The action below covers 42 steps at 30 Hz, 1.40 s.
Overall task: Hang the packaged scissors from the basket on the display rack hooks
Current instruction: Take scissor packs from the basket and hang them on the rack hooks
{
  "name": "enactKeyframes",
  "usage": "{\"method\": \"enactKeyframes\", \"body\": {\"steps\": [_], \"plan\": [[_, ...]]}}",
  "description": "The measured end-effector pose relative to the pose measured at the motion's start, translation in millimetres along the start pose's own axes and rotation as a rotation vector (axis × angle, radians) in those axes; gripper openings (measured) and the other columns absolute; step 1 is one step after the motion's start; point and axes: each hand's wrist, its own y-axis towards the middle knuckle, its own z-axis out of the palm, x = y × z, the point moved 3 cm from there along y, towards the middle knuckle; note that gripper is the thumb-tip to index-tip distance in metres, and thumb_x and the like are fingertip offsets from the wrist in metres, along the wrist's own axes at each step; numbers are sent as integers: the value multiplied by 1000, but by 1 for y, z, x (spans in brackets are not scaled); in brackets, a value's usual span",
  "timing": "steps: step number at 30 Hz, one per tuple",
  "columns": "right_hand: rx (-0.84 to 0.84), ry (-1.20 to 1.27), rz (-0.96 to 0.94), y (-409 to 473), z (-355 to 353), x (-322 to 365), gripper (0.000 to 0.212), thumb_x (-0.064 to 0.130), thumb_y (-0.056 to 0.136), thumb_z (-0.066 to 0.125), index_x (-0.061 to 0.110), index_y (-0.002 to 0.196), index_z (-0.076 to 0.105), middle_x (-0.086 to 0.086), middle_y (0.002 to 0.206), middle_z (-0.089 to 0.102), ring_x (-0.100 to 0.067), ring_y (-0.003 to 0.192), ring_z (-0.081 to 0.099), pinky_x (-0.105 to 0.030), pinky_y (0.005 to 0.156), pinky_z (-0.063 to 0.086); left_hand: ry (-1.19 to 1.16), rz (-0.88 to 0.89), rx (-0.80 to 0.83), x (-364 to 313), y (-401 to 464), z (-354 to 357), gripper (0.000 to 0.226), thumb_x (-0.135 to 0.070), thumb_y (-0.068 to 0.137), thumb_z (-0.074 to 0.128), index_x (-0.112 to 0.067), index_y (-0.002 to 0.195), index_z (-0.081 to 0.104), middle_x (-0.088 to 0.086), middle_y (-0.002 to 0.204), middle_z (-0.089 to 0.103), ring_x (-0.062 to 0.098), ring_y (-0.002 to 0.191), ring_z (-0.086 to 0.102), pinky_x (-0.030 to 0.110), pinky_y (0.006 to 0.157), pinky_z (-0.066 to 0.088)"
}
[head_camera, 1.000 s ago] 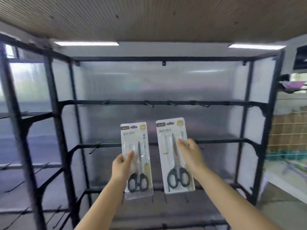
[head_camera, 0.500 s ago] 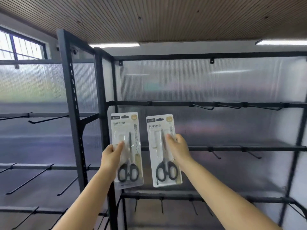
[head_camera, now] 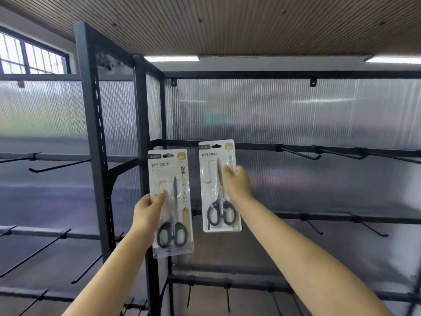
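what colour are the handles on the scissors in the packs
Black, on both scissors packs: left and right. Head view, the only one, shows it.

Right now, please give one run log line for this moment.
left hand: holds pack | right hand: holds second pack at top rail | hung: none

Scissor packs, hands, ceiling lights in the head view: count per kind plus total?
Scissor packs: 2, the left pack and the right pack
Hands: 2, left hand, right hand
Ceiling lights: 2, and
Total: 6
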Motion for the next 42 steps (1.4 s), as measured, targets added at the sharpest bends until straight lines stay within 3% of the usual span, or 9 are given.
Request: {"method": "enactKeyframes", "body": {"steps": [5, 9, 16, 21, 23, 26, 31, 37, 42], "plan": [[-16, -30, 1, 19, 7, -10, 23, 29, 98, 40, 8, 87, 42, 2, 69, 40, -11, 60, 39, -27, 52, 31, -9, -13, -7, 6, 14, 6, 41, -30, 93, 56, -15, 64, 32, -1, 61, 35, 14, 56, 33, 24, 54, 30], [-37, -52, 3, 32, 14, -19, 26, 32, 99, 39, 7, 93, 44, 2, 72, 42, -19, 74, 46, -31, 66, 36, 13, 7, -8, 11, 18, 12, 42, -27, 94, 54, -14, 64, 28, 0, 60, 30, 15, 56, 28, 25, 53, 26], [-26, -35, 69, 54, 28, -30, 33, 29, 99, 38, -1, 109, 48, -7, 90, 52, -22, 86, 49, -32, 71, 38, -28, -7, -11, 18, 25, 17, 41, -27, 95, 53, -15, 62, 32, -2, 59, 34, 13, 55, 33, 22, 56, 31], [-19, -58, 88, 74, 35, -41, 38, 31, 100, 37, 1, 121, 46, -13, 121, 55, -29, 106, 54, -32, 79, 40, -51, -28, 15, 27, 30, 18, 29, -31, 94, 55, -13, 72, 49, 2, 74, 57, 17, 71, 55, 23, 62, 42], [-27, -58, 87, 81, 39, -45, 36, 30, 100, 38, 0, 117, 49, -15, 120, 57, -30, 106, 55, -32, 78, 40, -60, -43, 8, 29, 34, 18, 28, -30, 93, 55, -10, 74, 50, 2, 72, 57, 16, 69, 55, 20, 59, 44], [-27, -94, 102, 91, 42, -47, 36, 28, 100, 38, -1, 117, 50, -16, 119, 58, -31, 106, 55, -29, 76, 38, -32, -37, -7, 31, 36, 21, 40, -28, 94, 55, -15, 63, 33, -4, 58, 38, 10, 52, 36, 11, 43, 34], [1, -205, 89, 101, 41, -47, 38, 29, 101, 36, -1, 118, 51, -16, 118, 58, -31, 106, 55, -28, 74, 37, -40, -57, 18, 34, 38, 28, 43, -29, 93, 56, -15, 63, 29, -3, 56, 32, 11, 50, 31, 8, 36, 30], [36, -208, 86, 104, 38, -48, 43, 36, 95, 47, 0, 120, 48, -15, 118, 57, -33, 107, 56, -44, 90, 48, -51, -43, 66, 35, 34, 39, 41, -28, 93, 56, -16, 62, 33, -5, 56, 33, 10, 51, 31, 15, 45, 31], [-104, -75, -232, 83, 24, -27, 21, 30, 95, 51, 11, 102, 54, 0, 101, 53, -13, 90, 50, -27, 76, 38, -52, -30, 109, 37, 34, 47, 40, -30, 93, 56, -17, 62, 34, -6, 56, 35, 10, 50, 33, 17, 48, 31]]}}
